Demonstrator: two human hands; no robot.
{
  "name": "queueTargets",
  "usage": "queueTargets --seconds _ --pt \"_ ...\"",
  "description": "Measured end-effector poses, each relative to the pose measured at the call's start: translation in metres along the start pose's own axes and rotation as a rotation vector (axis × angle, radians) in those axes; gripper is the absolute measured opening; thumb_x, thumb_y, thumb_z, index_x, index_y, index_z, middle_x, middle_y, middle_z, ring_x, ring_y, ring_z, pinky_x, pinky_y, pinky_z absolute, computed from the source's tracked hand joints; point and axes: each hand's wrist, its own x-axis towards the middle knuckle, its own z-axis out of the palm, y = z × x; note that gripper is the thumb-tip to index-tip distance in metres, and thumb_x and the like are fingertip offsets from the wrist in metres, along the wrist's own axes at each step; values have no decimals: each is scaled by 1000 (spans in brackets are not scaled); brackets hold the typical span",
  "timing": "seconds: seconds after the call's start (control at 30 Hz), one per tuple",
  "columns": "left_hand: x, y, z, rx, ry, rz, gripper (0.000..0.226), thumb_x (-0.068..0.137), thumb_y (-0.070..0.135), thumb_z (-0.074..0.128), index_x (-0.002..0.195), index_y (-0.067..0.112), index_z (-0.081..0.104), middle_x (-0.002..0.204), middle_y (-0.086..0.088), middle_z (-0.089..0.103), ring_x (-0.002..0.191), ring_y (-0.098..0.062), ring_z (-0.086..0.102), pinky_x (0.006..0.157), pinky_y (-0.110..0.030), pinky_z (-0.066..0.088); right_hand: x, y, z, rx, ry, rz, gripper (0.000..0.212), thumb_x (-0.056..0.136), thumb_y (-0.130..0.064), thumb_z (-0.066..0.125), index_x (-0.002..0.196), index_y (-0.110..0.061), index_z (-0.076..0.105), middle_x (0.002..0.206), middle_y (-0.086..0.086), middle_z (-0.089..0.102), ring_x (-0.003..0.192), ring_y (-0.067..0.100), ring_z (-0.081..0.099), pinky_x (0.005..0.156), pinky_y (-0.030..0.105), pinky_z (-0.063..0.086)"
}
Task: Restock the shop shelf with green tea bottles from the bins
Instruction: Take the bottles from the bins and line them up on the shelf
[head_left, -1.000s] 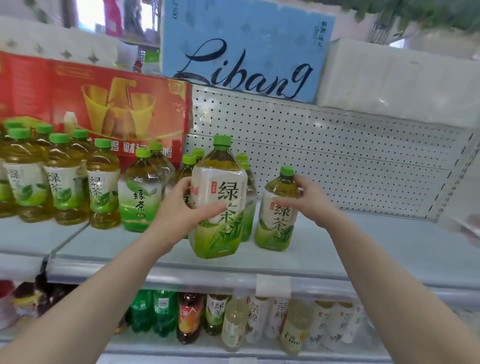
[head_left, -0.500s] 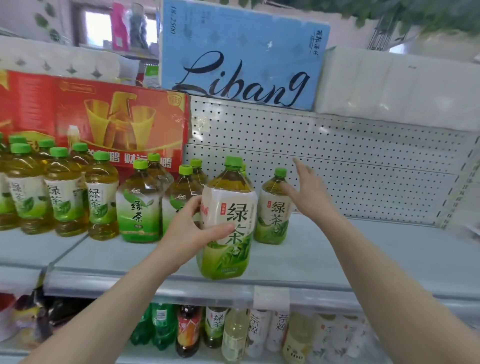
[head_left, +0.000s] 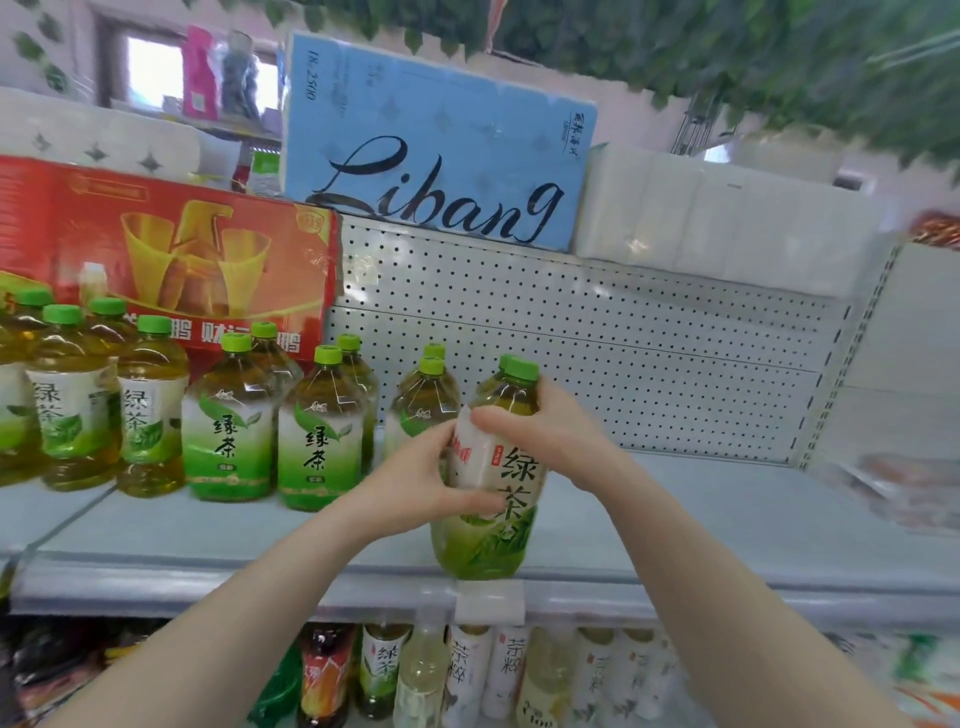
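Observation:
A large green tea bottle (head_left: 498, 519) with a green cap stands near the front edge of the grey shelf (head_left: 727, 530). My left hand (head_left: 415, 483) grips its left side at the label. My right hand (head_left: 540, 426) wraps around its shoulder just below the cap. Behind it another green tea bottle (head_left: 423, 405) stands partly hidden by my hands. Further left, two green-labelled bottles (head_left: 319, 441) stand side by side, and several more (head_left: 104, 405) fill the shelf's left end.
A perforated white back panel (head_left: 623, 353) closes the shelf behind. A red carton (head_left: 171, 249), a blue Libang pack (head_left: 441, 150) and white packs (head_left: 727, 218) sit above. The lower shelf holds several mixed drink bottles (head_left: 467, 675). Packaged goods (head_left: 914, 483) lie at far right.
My right hand has left the rear bottle and now holds the shoulder of the large front bottle. That bottle has shifted right along the shelf's front edge.

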Motion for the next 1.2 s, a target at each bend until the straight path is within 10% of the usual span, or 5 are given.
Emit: queueTargets --seconds 0.13,0.33,0.6,1.2 --pt "22 -13 -23 566 185 21 94 73 73 60 151 34 26 154 11 29 138 -11 32 113 -41 34 7 14 -5 -89 109 10 22 76 -48 70 91 -40 56 88 -16 67 84 4 63 77 34 56" --pt "44 -32 -27 954 180 19 75 92 50 55 154 29 18 162 -1 12 148 -25 13 113 -43 32 28 36 15 -154 179 45 60 64 -58 69 114 -33 47 103 -11 60 96 13 60 75 34 52" --pt "57 -66 -25 1025 277 74 94 82 3 70 153 33 15 159 -18 16 141 -35 31 101 -42 49 37 38 26 -249 176 4 68 77 -57 69 129 -22 41 117 1 46 106 21 51 81 35 46" --pt "54 -62 -29 1000 355 151 80 83 3 70 148 31 34 147 -21 40 132 -37 43 102 -44 45 55 52 44 -424 170 50 87 85 -53 67 142 -2 25 130 20 40 115 41 52 92 45 47"
